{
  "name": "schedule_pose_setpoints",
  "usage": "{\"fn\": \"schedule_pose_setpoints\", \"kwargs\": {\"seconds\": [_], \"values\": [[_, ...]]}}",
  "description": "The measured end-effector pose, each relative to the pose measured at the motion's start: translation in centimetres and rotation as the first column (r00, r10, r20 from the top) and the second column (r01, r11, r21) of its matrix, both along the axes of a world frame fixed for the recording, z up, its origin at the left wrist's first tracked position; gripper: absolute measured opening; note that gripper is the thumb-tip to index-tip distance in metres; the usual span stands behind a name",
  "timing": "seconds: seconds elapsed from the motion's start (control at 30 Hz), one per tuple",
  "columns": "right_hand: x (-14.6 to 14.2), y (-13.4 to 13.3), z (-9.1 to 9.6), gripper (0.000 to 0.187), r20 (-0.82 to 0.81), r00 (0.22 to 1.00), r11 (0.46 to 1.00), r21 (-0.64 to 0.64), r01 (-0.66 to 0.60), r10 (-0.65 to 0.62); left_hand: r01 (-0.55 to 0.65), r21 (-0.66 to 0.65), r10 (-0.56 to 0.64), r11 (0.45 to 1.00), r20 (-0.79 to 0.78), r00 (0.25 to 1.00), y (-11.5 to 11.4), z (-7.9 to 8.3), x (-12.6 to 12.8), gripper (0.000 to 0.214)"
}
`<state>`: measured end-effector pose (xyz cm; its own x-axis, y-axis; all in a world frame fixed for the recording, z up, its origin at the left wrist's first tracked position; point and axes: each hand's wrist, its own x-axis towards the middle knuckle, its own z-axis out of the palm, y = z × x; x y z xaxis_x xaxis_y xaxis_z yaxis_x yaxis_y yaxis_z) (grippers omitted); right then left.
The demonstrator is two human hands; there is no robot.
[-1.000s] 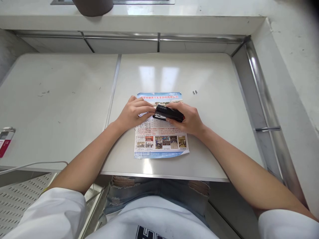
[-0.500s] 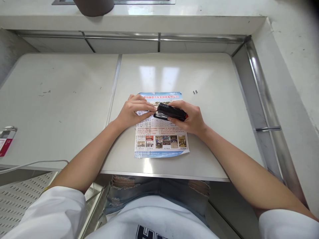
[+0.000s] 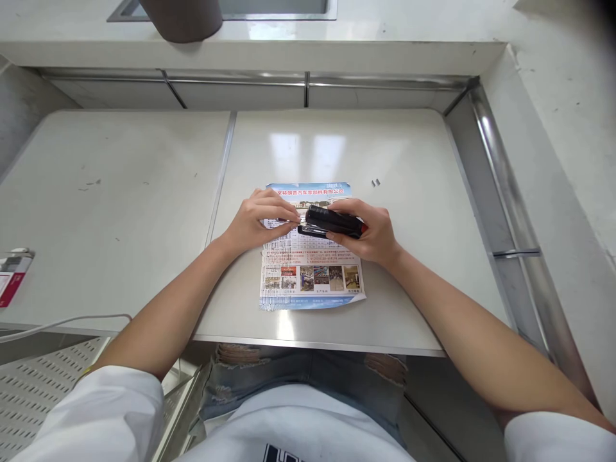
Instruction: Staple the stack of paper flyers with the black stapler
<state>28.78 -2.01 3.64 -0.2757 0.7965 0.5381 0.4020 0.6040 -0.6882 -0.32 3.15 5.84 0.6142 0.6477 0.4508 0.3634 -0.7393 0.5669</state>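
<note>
A black stapler [image 3: 332, 221] is held just above a printed colour leaflet [image 3: 310, 276] that lies flat on the white table [image 3: 394, 154]. My right hand [image 3: 373, 234] is wrapped around the stapler's rear half. My left hand [image 3: 257, 221] rests on the leaflet's left side, its fingertips pinched at the stapler's front end; what they hold there is too small to make out. The stapler's mouth looks slightly apart at the front.
Two small loose staples [image 3: 376, 183] lie on the table beyond the leaflet. A red and white device [image 3: 12, 273] with a white cable [image 3: 58, 321] sits at the far left. A metal rail [image 3: 505, 192] edges the table's right side; a raised ledge with a dark cylinder [image 3: 183, 16] stands behind.
The view has tipped down a little. The stapler has turned slightly and its front has lifted off the leaflet. My left fingertips have closed in on its front end.
</note>
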Motion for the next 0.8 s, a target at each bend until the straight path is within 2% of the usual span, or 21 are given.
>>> {"fn": "schedule_pose_setpoints", "kwargs": {"seconds": [0.07,0.27,0.4,0.53,0.67,0.8], "values": [[0.2,0.0,0.1,0.037,-0.015,1.000,1.000,-0.011,0.016,-0.016,0.022,0.009,-0.022,1.000,-0.001,1.000,0.1,0.0,-0.2,0.017],[1.3,0.6,0.5,0.039,-0.101,0.994,0.997,-0.059,0.039,-0.045,-0.028,0.023,0.027,0.999,0.032,0.999,0.7,0.5,-1.4,0.023],[1.6,0.8,0.8,0.037,-0.151,0.987,0.997,-0.038,-0.070,0.063,0.031,-0.046,-0.028,0.998,0.080,0.996,0.4,0.2,-1.3,0.027],[0.4,0.1,1.2,0.032,-0.104,0.972,0.977,-0.010,-0.214,0.212,0.088,-0.126,-0.070,0.988,0.141,0.988,-0.9,-0.3,0.0,0.036],[-1.1,-0.9,1.6,0.028,-0.049,0.961,0.962,0.048,-0.270,0.272,0.164,-0.065,-0.158,0.984,0.091,0.983,-1.6,-0.4,1.0,0.020],[-1.5,-1.1,1.5,0.032,-0.061,0.973,0.973,0.081,-0.216,0.221,0.119,0.019,-0.121,0.993,0.144,0.982,-1.4,-0.4,1.0,0.023]]}}
